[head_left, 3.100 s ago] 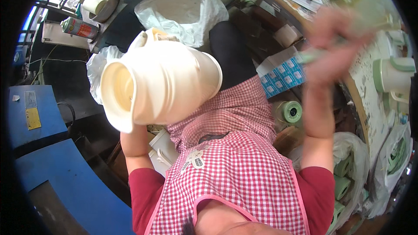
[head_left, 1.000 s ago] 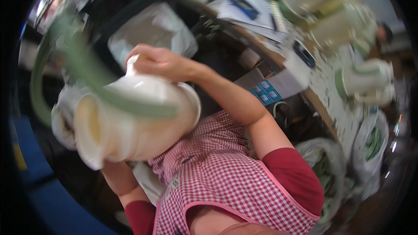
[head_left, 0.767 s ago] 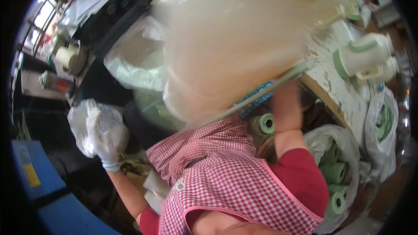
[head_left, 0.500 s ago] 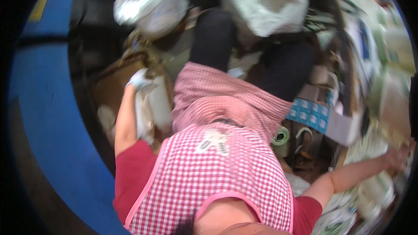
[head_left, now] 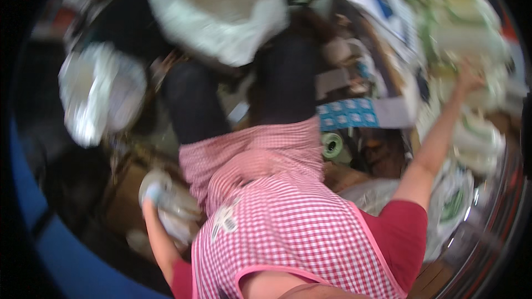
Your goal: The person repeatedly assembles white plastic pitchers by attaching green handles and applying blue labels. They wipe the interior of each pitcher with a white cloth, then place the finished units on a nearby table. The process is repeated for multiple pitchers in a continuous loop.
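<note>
The picture is blurred. My right hand is stretched far out to the right, fingers apart, among cream jugs with green trim on a crowded table; nothing shows in its grasp. My left hand, in a pale glove, hangs low by my left hip against a whitish crumpled plastic thing; blur hides whether it grips it. I wear a pink checked apron over red sleeves and dark trousers.
A big white plastic bag lies ahead of my knees and another to the left. A blue patterned box and a green tape roll sit by the table. A brown carton and a blue floor strip lie left.
The large cream jug I held up earlier is out of my hands. My right arm has swung out to the table on the right, and my left hand has dropped beside my hip.
</note>
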A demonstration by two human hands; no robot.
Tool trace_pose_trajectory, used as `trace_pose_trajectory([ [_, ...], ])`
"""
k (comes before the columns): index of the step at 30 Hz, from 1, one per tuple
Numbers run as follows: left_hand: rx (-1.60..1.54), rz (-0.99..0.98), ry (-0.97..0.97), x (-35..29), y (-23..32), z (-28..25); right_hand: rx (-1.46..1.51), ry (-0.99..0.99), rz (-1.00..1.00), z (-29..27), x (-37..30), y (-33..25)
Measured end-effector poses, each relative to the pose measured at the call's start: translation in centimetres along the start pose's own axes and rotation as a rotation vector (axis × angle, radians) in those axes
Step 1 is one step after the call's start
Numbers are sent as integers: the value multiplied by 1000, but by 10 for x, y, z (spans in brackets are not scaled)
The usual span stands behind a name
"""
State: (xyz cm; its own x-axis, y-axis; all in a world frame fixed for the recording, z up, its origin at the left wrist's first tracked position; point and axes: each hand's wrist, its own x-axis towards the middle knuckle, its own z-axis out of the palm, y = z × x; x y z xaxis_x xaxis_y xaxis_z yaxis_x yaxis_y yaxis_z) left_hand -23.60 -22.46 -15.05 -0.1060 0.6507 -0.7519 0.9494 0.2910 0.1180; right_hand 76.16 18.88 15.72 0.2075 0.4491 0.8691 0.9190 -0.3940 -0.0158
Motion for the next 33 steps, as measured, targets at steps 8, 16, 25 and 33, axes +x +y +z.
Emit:
trace_pose_trajectory([
  [8, -1115, 4, 1129, -206, 93, -153, 1289, -1041, 552, -197, -251, -217],
  [16, -2059, 1053, 163, -68, 227, -51, 1019, -43, 837, -208, -339, -145],
  [25, -2249, 724, -57, -50, 247, -34, 990, -450, 685, -202, -434, -118],
  [33, -2292, 419, -121, -79, 291, -47, 851, -275, 602, -245, -427, -139],
])
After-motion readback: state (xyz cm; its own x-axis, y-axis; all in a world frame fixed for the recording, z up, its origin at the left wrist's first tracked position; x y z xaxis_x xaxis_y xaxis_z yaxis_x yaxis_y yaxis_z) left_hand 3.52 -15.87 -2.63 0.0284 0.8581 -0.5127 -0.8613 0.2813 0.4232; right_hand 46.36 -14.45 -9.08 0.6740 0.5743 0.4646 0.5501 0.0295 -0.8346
